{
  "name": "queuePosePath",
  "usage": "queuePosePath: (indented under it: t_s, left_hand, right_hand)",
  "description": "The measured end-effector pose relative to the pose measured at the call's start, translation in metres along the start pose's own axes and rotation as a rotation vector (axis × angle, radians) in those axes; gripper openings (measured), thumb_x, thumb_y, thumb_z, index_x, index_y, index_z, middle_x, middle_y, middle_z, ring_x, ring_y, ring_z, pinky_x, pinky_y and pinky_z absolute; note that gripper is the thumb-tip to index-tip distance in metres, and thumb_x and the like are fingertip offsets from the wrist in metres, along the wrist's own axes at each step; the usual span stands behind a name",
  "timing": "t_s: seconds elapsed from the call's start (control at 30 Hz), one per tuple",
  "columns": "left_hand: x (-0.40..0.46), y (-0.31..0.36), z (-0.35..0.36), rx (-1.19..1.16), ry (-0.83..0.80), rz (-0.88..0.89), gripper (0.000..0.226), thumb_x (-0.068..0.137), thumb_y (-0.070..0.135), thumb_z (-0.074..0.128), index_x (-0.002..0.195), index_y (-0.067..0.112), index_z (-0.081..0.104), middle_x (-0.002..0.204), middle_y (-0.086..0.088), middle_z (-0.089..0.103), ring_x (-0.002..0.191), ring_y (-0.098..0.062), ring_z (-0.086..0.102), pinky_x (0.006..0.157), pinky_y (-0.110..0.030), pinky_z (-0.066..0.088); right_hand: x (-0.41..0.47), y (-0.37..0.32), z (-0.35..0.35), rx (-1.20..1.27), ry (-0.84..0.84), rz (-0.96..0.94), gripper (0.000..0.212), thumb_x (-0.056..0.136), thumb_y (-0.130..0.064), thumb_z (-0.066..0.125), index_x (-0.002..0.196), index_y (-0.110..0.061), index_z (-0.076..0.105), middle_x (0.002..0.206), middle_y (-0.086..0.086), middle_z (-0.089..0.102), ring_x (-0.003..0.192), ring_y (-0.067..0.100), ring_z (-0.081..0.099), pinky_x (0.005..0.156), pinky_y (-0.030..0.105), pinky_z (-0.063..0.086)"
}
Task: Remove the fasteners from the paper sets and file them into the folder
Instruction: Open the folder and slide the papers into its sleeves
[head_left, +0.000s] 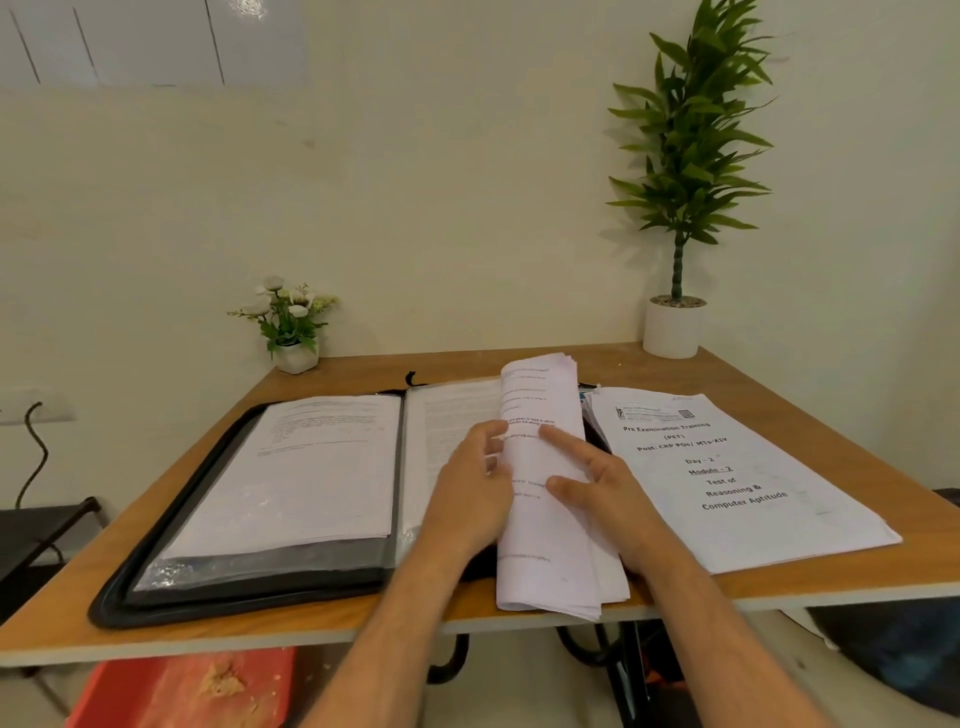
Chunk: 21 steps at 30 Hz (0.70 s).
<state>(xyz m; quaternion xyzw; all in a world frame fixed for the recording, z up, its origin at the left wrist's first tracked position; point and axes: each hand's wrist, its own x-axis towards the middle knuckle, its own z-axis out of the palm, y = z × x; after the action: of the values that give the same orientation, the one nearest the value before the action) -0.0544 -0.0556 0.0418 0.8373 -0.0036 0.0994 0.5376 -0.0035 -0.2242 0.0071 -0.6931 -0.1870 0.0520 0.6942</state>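
Between the hands, a curled paper set (545, 483) is held over the folder's (249, 519) right half. The left hand (475, 493) grips its left edge; the right hand (602, 488) is pressed on it with fingers spread. Filing is judged to be in hand; no fastener can be seen. Next, the sheets must be flattened and slid in. Right of the hands, another set (727, 478) lies on the table (363, 618). Beyond, two plants are noted against a pale wall.

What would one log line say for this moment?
stage: filing | left hand: holds paper set | right hand: on paper set | folder: open
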Motion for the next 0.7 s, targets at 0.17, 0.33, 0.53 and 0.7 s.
queuePosePath:
  t_s: [0.17, 0.33, 0.53, 0.7]
  left_hand:
    - [-0.004, -0.018, -0.018, 0.033, -0.085, 0.022, 0.047, 0.094, 0.037, 0.067, 0.137, 0.041, 0.048, 0.135, 0.019, 0.055, 0.107, -0.002, 0.062, 0.074, -0.013, 0.05]
    - [-0.007, -0.02, -0.015, 0.096, -0.095, 0.065, 0.048, 0.092, 0.045, 0.068, 0.136, 0.042, 0.05, 0.129, 0.016, 0.056, 0.098, 0.0, 0.063, 0.07, -0.013, 0.053]
    - [-0.005, -0.035, -0.027, 0.412, -0.109, 0.149, 0.038, 0.103, 0.035, 0.051, 0.139, 0.045, 0.047, 0.137, 0.016, 0.055, 0.118, -0.002, 0.052, 0.101, -0.022, 0.043]
    - [-0.009, -0.052, -0.036, 0.614, -0.153, 0.249, 0.05, 0.092, 0.06, 0.055, 0.138, 0.043, 0.049, 0.14, 0.021, 0.051, 0.126, -0.001, 0.042, 0.109, -0.029, 0.036]
  right_hand:
    - [0.0, 0.002, 0.001, -0.015, -0.051, 0.056, 0.046, 0.084, -0.021, 0.071, 0.122, -0.045, 0.067, 0.137, -0.006, 0.059, 0.112, 0.023, 0.067, 0.096, 0.049, 0.055]
    - [0.0, -0.005, 0.006, -0.068, 0.027, 0.058, 0.064, 0.081, -0.03, 0.081, 0.135, -0.049, 0.053, 0.129, -0.011, 0.06, 0.1, 0.016, 0.071, 0.08, 0.038, 0.061]
    - [0.004, -0.011, 0.004, -0.093, 0.008, 0.176, 0.074, 0.081, -0.018, 0.081, 0.145, -0.034, 0.048, 0.126, -0.009, 0.063, 0.097, 0.014, 0.072, 0.08, 0.031, 0.06]
    - [0.001, -0.008, 0.002, 0.168, 0.041, 0.121, 0.061, 0.085, -0.006, 0.075, 0.138, -0.029, 0.058, 0.127, 0.0, 0.068, 0.103, 0.024, 0.071, 0.079, 0.037, 0.059]
